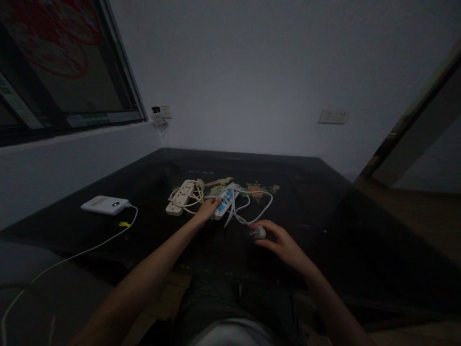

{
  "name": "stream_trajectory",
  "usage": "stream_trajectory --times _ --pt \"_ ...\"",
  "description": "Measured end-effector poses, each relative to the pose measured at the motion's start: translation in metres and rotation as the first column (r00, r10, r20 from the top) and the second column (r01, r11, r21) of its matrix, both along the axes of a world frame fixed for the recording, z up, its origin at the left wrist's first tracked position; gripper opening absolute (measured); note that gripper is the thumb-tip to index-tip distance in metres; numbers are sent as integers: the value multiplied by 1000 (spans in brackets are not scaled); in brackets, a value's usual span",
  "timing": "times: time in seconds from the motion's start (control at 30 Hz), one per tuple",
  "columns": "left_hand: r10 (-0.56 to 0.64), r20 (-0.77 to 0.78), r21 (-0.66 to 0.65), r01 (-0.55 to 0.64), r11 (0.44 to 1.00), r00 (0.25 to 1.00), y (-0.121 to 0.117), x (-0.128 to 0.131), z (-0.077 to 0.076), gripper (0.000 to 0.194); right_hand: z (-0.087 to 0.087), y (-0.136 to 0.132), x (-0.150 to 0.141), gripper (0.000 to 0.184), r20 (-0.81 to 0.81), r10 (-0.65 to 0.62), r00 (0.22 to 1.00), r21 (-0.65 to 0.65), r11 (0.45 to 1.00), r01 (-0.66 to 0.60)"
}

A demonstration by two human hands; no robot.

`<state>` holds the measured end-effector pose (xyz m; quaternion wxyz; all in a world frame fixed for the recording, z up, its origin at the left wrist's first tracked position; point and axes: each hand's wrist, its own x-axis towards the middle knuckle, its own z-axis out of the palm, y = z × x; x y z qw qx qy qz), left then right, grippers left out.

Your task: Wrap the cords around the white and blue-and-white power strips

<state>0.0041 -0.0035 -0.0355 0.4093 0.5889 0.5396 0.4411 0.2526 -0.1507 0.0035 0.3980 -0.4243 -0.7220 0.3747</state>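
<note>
My left hand grips the near part of a white power strip with blue socket faces, which lies slanted on the dark table. White cord loops over its far end and out to the right. In my right hand is a white power plug, pinched between thumb and fingers, its metal prongs facing left. Left of the blue-faced strip lies a second, cream power strip with its own cord tangled over it.
A white power bank with a white cable rests at the table's left; the cable runs off the near left edge. A yellow scrap lies beside it. Wall sockets are on the back wall. The black table has a flower print.
</note>
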Motion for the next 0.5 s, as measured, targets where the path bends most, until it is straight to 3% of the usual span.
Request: stream_trajectory --times 0.27,0.5 --pt "-45 -352 -14 43 999 935 -40 -14 11 23 -3 -26 12 35 -172 -17 985 -218 976 -21" --pt "-92 -515 -2 106 994 852 -75 -17 23 19 -7 -33 13 35 -269 -110 957 -234 971 46"
